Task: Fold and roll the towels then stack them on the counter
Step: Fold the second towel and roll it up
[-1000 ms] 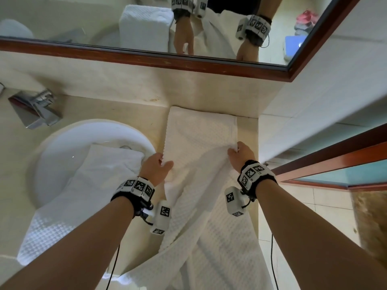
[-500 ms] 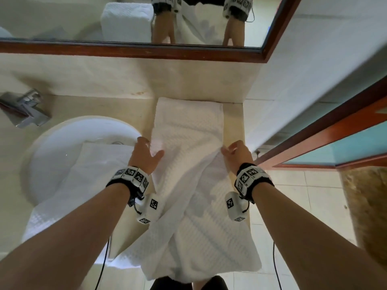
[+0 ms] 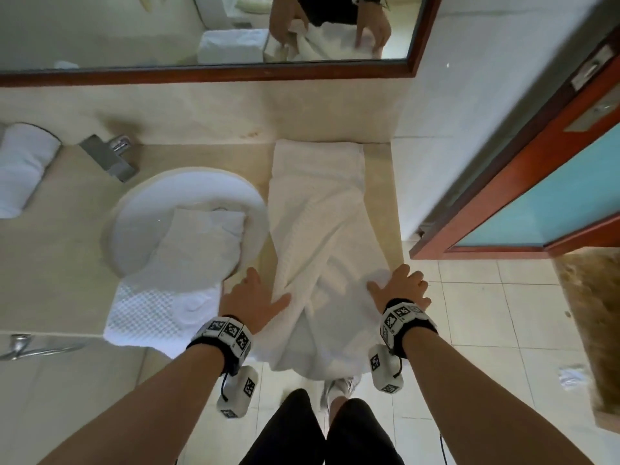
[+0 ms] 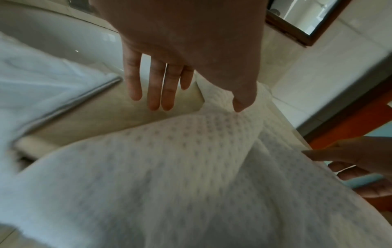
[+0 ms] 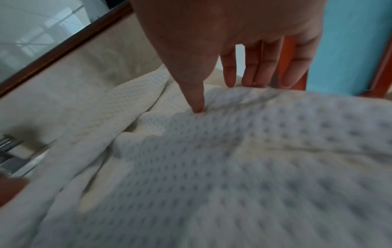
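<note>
While the towel [image 3: 318,229] lies lengthwise on the bench [image 3: 67,250], left hand [image 3: 250,302] and right hand [image 3: 401,286] press flat, grip released, pinning its edges straight for folding.

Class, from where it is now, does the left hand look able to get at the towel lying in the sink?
Probably yes. The left hand lies open at the long towel's edge, beside the towel in the sink, with only bare counter between them.

Wood-framed mirror [image 3: 208,70] on beige wall beyond the fingers, white basin [image 3: 141,209] and chrome tap [image 3: 110,157] left, tiled floor [image 3: 486,330], red-framed door [image 3: 523,182] right
</note>
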`<state>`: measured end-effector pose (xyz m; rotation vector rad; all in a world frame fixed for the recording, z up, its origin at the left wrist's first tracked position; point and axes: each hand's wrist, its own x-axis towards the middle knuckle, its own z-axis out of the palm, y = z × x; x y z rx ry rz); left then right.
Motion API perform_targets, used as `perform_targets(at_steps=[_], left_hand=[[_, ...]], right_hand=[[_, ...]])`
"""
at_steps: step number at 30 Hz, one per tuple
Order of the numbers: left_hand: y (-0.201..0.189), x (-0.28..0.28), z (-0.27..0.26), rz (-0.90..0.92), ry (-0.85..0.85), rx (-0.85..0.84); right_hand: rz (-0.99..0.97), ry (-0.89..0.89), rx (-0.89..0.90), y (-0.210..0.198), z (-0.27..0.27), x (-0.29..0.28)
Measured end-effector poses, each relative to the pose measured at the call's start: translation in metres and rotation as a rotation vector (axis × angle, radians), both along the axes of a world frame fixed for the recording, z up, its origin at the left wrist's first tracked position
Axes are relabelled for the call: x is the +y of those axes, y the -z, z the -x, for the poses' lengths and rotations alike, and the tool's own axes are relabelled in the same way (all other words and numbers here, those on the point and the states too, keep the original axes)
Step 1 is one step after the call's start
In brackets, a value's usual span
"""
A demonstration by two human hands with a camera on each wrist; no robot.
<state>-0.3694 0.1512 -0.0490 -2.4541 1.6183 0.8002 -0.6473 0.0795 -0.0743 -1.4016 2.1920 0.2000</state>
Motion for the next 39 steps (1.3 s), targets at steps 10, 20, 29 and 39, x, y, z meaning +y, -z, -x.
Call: perform_targets(at_steps=[10, 20, 29, 39], left_hand=[[0.007, 0.074, -0.017, -0.094, 0.141, 0.087], [-0.061, 0.059, 0.085, 0.245, 0.308, 0.376], [-0.011, 0.115, 0.141, -0.188, 0.632, 0.492], [0.007, 0.074, 0.054, 0.261, 0.059, 0.136]], right_hand=[[-0.094, -0.084, -0.005, -0.004, 0.021, 0.097], [0.026, 0.191, -0.615, -0.002, -0.02, 0.143], [-0.077, 0.509, -1.012, 0.01, 0.011, 0.155], [0.076, 0.265, -0.658, 0.016, 0.008, 0.167]])
